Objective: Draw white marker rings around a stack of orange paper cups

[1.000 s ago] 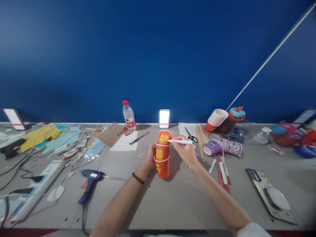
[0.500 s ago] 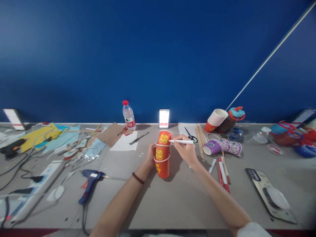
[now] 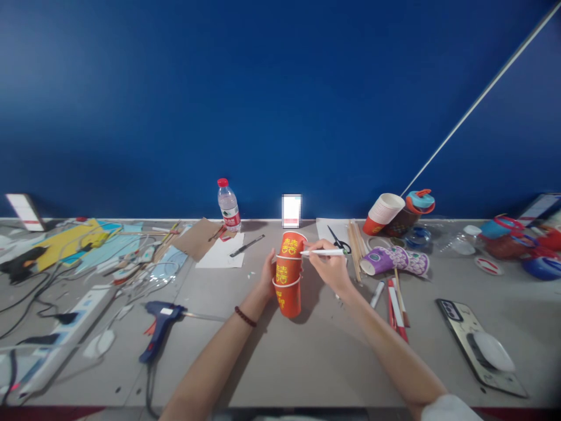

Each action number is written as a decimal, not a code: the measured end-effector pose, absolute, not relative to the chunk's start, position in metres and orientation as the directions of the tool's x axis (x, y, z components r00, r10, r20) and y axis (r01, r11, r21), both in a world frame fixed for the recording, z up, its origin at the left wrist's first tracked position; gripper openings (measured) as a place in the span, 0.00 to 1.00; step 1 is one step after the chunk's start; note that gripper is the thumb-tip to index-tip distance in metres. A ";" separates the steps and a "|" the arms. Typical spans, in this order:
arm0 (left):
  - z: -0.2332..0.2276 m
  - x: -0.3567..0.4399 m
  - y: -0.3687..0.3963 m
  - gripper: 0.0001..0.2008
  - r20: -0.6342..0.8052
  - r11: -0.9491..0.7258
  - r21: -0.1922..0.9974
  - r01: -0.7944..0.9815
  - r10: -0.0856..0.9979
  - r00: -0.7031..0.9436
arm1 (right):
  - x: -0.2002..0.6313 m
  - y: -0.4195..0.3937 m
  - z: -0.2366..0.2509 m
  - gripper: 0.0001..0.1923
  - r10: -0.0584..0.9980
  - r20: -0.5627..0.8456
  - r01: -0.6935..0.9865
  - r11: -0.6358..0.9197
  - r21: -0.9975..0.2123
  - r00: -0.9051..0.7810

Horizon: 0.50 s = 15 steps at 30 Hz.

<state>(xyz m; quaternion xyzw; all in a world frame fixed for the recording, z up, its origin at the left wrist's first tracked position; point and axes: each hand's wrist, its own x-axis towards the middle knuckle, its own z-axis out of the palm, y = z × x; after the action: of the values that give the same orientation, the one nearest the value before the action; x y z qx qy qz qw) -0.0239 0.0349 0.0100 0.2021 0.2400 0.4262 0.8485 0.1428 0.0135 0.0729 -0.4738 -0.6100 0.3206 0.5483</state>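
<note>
The left hand (image 3: 266,276) is mostly hidden behind the stack of red cups (image 3: 289,273), so its grip cannot be read. Behind that stack, the small white card (image 3: 291,211) is blurred beyond reading. Well right of the stack, red and blue things (image 3: 546,248) run off the picture's edge.

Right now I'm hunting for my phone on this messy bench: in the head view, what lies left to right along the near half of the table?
Power strip → blue glue gun → stacked red cups → red-and-white sticks → phone.
</note>
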 end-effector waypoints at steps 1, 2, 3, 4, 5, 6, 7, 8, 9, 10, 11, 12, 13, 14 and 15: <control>0.010 -0.024 0.035 0.32 -0.248 0.569 0.543 -0.618 0.811 0.530 | 0.143 0.014 0.073 0.02 0.932 0.358 0.213 0.340 -0.916 0.051; 0.010 -0.025 0.035 0.32 -0.260 0.580 0.538 -0.612 0.805 0.533 | 0.143 0.014 0.073 0.02 0.935 0.350 0.194 0.334 -0.922 0.054; 0.010 -0.025 0.036 0.32 -0.269 0.584 0.536 -0.610 0.803 0.532 | 0.143 0.014 0.072 0.03 0.938 0.342 0.172 0.327 -0.929 0.061; 0.010 -0.025 0.036 0.30 -0.273 0.584 0.536 -0.610 0.804 0.529 | 0.143 0.015 0.071 0.03 0.938 0.339 0.155 0.325 -0.933 0.072; 0.011 -0.025 0.036 0.29 -0.272 0.580 0.537 -0.612 0.806 0.526 | 0.144 0.016 0.070 0.03 0.934 0.345 0.146 0.330 -0.932 0.090; 0.011 -0.025 0.036 0.28 -0.267 0.574 0.539 -0.616 0.810 0.522 | 0.145 0.017 0.069 0.03 0.927 0.357 0.146 0.341 -0.929 0.110; 0.012 -0.025 0.035 0.27 -0.260 0.567 0.543 -0.620 0.815 0.518 | 0.146 0.018 0.068 0.03 0.916 0.379 0.161 0.358 -0.920 0.130; 0.013 -0.024 0.035 0.26 -0.253 0.560 0.546 -0.623 0.819 0.515 | 0.147 0.019 0.067 0.02 0.906 0.398 0.179 0.372 -0.911 0.145; 0.013 -0.024 0.035 0.26 -0.247 0.553 0.548 -0.628 0.824 0.510 | 0.148 0.020 0.066 0.02 0.904 0.403 0.187 0.375 -0.908 0.145; 0.014 -0.024 0.035 0.25 -0.243 0.547 0.547 -0.633 0.828 0.505 | 0.149 0.021 0.065 0.02 0.905 0.401 0.187 0.374 -0.908 0.137; 0.015 -0.023 0.034 0.25 -0.242 0.543 0.544 -0.640 0.832 0.500 | 0.149 0.021 0.064 0.03 0.911 0.394 0.182 0.369 -0.911 0.125; 0.015 -0.023 0.034 0.24 -0.240 0.540 0.539 -0.646 0.834 0.496 | 0.149 0.021 0.065 0.03 0.916 0.385 0.176 0.363 -0.915 0.110; 0.015 -0.023 0.034 0.23 -0.237 0.539 0.533 -0.651 0.835 0.497 | 0.149 0.021 0.065 0.04 0.921 0.377 0.174 0.357 -0.918 0.097; 0.015 -0.023 0.034 0.23 -0.231 0.538 0.528 -0.657 0.835 0.499 | 0.148 0.020 0.066 0.05 0.925 0.371 0.178 0.352 -0.919 0.086; 0.014 -0.023 0.034 0.23 -0.223 0.536 0.526 -0.660 0.836 0.501 | 0.148 0.019 0.067 0.05 0.928 0.365 0.188 0.347 -0.919 0.073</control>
<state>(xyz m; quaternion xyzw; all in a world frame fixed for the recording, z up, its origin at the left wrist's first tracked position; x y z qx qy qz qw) -0.0233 0.0344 0.0140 0.1899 0.2313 0.4424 0.8454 0.1475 0.0191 0.0668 -0.4678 -0.5965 0.3284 0.5634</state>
